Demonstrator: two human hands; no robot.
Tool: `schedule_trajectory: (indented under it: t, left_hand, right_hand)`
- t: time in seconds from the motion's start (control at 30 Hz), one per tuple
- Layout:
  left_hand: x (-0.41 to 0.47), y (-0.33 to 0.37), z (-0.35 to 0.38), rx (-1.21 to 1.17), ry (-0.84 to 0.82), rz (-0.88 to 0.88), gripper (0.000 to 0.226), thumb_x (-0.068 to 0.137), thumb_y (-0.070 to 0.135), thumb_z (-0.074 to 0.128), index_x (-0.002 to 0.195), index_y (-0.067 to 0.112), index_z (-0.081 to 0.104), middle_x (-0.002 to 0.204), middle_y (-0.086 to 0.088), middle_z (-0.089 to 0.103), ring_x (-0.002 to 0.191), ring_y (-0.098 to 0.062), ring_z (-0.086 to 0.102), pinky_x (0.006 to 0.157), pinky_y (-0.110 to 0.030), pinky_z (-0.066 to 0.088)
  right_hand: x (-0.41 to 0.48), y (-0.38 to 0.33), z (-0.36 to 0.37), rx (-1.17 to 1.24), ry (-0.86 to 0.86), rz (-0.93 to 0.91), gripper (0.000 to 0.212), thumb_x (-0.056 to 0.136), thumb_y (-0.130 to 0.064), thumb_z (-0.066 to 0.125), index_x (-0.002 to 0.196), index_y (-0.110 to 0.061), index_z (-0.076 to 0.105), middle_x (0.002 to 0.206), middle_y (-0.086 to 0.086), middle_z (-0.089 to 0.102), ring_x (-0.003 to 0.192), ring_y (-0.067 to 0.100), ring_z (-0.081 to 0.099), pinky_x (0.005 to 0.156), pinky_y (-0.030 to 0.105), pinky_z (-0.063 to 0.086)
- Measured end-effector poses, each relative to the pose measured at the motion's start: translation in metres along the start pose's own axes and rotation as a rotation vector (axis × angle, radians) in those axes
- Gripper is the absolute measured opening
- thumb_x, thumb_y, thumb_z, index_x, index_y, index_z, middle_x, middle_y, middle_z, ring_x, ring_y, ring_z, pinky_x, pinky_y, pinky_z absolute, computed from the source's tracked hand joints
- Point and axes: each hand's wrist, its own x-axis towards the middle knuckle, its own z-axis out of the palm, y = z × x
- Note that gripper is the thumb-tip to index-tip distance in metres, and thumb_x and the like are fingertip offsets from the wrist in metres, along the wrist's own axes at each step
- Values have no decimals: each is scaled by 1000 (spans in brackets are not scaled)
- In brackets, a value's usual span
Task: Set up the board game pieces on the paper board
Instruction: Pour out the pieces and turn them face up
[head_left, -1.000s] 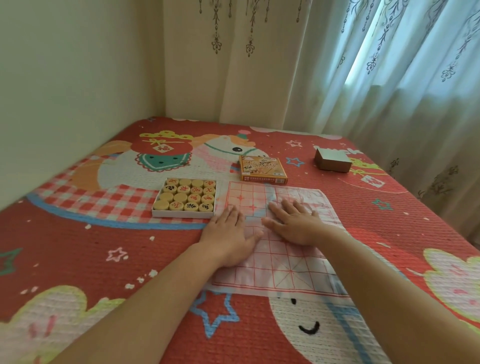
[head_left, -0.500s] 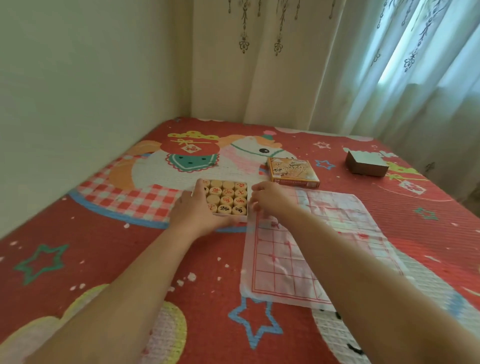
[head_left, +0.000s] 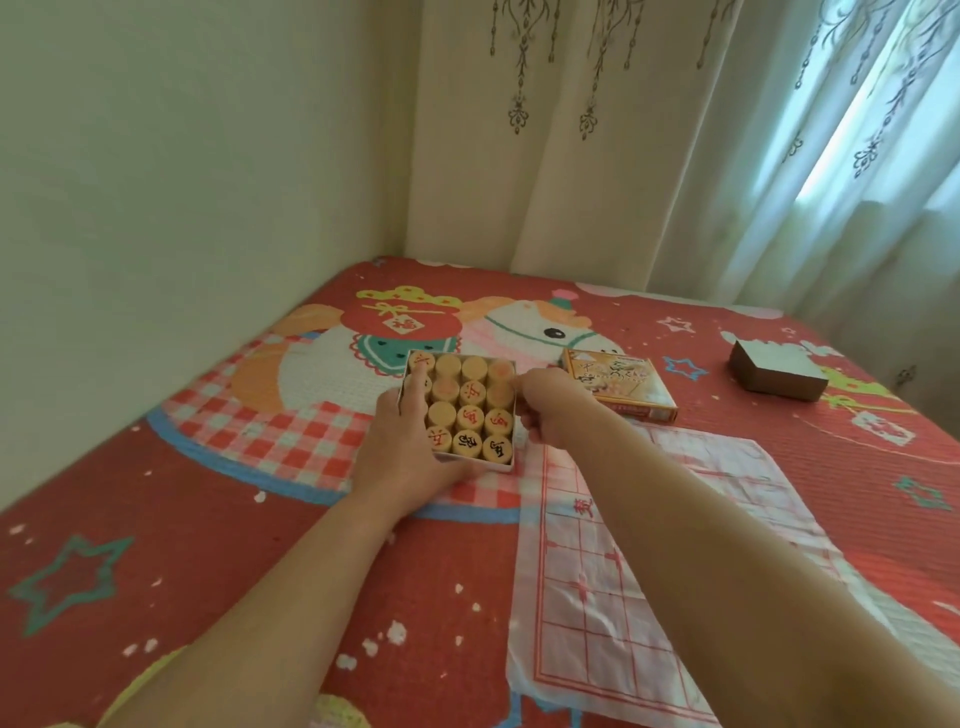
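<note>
A small white box (head_left: 506, 464) packed with several round wooden game pieces (head_left: 470, 415), marked in red and black, is tilted up toward me. My left hand (head_left: 402, 441) grips its left side and near edge. My right hand (head_left: 553, 410) holds its right side, fingers curled. The thin paper board (head_left: 613, 571) with a red grid lies flat on the bed to the right, under my right forearm. No pieces stand on the board.
An orange printed box lid (head_left: 621, 384) lies beyond the board. A grey-brown box (head_left: 776, 369) sits at the far right. The red cartoon-print bed cover (head_left: 156, 519) meets a wall on the left and curtains behind.
My hands left the paper board, went to the box of pieces and took hold of it on both sides. The box now sits tilted and raised. My view swung left.
</note>
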Motion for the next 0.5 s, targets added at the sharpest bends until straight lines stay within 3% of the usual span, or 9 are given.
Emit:
schedule_trajectory:
  t: [0.07, 0.17, 0.23, 0.3, 0.4, 0.5]
  left_hand:
    - [6, 0, 1, -29, 24, 31, 128, 57, 56, 79, 148, 25, -5, 146, -7, 25, 134, -21, 26, 106, -35, 31]
    - [18, 1, 6, -28, 46, 52, 124, 63, 48, 78, 148, 24, -9, 148, -7, 21, 136, -20, 24, 109, -33, 27]
    - [24, 2, 11, -34, 45, 48, 124, 66, 44, 79, 148, 23, -11, 150, -7, 19, 138, -21, 23, 111, -34, 26]
    - [29, 2, 16, -92, 31, 15, 126, 66, 42, 79, 147, 20, -15, 151, -8, 16, 139, -22, 21, 113, -36, 24]
    - [35, 4, 19, -219, 34, -32, 135, 60, 46, 81, 147, 18, -19, 153, -6, 10, 141, -22, 14, 114, -35, 20]
    - [39, 9, 22, -269, 91, -100, 141, 55, 51, 82, 146, 22, -22, 156, -8, -2, 144, -23, 3, 115, -38, 14]
  right_hand:
    - [10, 0, 5, 40, 7, -59, 25, 96, -12, 35, 73, -11, 45, 70, 5, 46, 63, 16, 42, 54, 26, 34]
    - [22, 1, 16, 217, 55, -109, 18, 95, -22, 39, 96, -10, 51, 92, 8, 59, 86, 23, 58, 75, 36, 52]
    - [29, 4, 21, 268, 92, -78, 25, 95, -28, 38, 104, -9, 51, 104, 13, 62, 97, 30, 60, 88, 47, 51]
    - [36, 4, 24, 358, 95, -82, 28, 96, -32, 37, 107, -9, 52, 109, 13, 62, 98, 32, 61, 87, 49, 52]
    - [47, 2, 23, 478, 112, -182, 29, 98, -30, 35, 111, -10, 50, 105, 9, 60, 88, 25, 60, 70, 38, 54]
    - [52, -1, 23, 463, 118, -373, 21, 99, -28, 33, 102, -15, 49, 96, 2, 57, 91, 22, 58, 77, 41, 54]
